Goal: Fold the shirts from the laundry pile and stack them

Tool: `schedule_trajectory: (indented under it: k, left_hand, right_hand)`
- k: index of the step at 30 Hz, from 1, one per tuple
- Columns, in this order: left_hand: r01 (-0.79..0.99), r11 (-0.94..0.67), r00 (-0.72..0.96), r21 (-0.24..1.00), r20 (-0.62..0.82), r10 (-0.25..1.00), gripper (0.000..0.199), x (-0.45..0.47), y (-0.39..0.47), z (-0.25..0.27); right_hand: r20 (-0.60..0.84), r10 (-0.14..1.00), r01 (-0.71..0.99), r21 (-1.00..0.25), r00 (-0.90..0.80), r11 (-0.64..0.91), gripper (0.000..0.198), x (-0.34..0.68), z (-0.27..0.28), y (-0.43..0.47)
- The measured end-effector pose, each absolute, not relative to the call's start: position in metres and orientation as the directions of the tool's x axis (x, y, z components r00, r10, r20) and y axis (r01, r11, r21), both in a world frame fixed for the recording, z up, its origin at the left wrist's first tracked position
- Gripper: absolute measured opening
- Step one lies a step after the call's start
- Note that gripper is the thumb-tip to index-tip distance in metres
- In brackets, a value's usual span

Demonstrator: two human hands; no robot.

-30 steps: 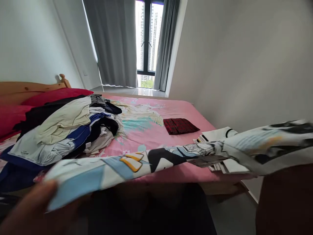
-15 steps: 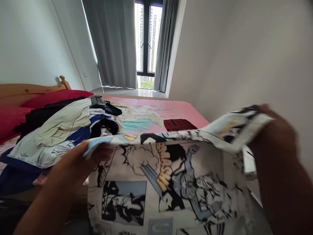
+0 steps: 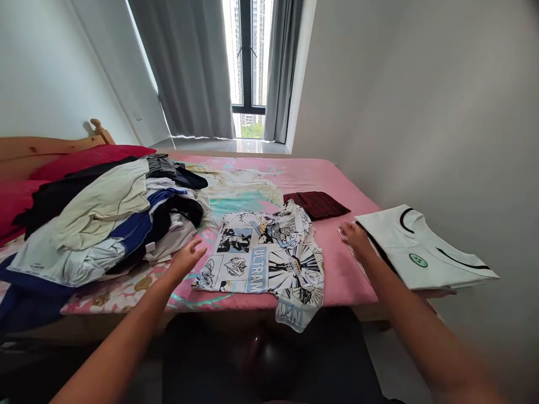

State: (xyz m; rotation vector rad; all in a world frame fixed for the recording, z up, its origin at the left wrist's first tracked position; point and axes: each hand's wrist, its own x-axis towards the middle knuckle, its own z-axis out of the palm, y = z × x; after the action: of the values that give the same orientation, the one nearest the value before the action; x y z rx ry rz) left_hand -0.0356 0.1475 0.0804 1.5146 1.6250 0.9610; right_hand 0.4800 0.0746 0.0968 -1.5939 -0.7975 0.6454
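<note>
A white short-sleeved shirt with a comic print (image 3: 261, 258) lies spread on the bed in front of me, slightly rumpled at its far right corner. One sleeve hangs over the bed's front edge. Just left of the shirt, my left hand (image 3: 190, 259) hovers with fingers apart, holding nothing. On the other side, my right hand (image 3: 356, 237) is also empty, its fingers loosely spread beside the left edge of a folded white shirt (image 3: 421, 247) with black trim and a green round badge. Whether those fingertips touch the white shirt I cannot tell.
A heap of clothes (image 3: 113, 213) covers the bed's left side near red pillows (image 3: 96, 157). A folded dark red patterned cloth (image 3: 318, 205) lies beyond the comic-print shirt. The pink bed sheet (image 3: 311, 168) reaches toward the window; a wall rises at right.
The comic-print shirt, held up between both hands before, now lies on the bed. Both hands have let go of it and moved apart. The view has tipped downward.
</note>
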Motion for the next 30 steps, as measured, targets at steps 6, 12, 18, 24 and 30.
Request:
schedule_trajectory:
  k: [6, 12, 18, 24, 30]
  left_hand:
    - [0.641, 0.17, -0.1, 0.749, -0.138, 0.985, 0.054, -0.093, 0.091, 0.003]
    - [0.768, 0.196, -0.11, 0.61, -0.175, 0.978, 0.041, -0.073, 0.093, 0.006]
    - [0.735, 0.266, -0.102, 0.624, -0.286, 0.953, 0.034, -0.066, 0.101, 0.007]
    - [0.601, 0.338, -0.042, 0.724, -0.394, 0.918, 0.037, -0.066, 0.087, 0.017]
    - [0.461, 0.4, 0.053, 0.792, -0.474, 0.879, 0.022, -0.063, 0.082, 0.019]
  right_hand:
    - [-0.334, 0.657, -0.185, -0.94, 0.676, -0.287, 0.044, 0.464, -0.038, -0.047]
    - [-0.493, 0.725, -0.179, -0.865, 0.481, -0.47, 0.048, 0.396, -0.046, -0.074]
    - [-0.494, 0.731, -0.212, -0.868, 0.471, -0.449, 0.044, 0.358, -0.039, -0.072]
    - [-0.401, 0.792, -0.268, -0.913, 0.461, -0.306, 0.034, 0.351, -0.04, -0.072]
    - [-0.319, 0.764, -0.251, -0.945, 0.561, -0.21, 0.047, 0.345, -0.033, -0.058]
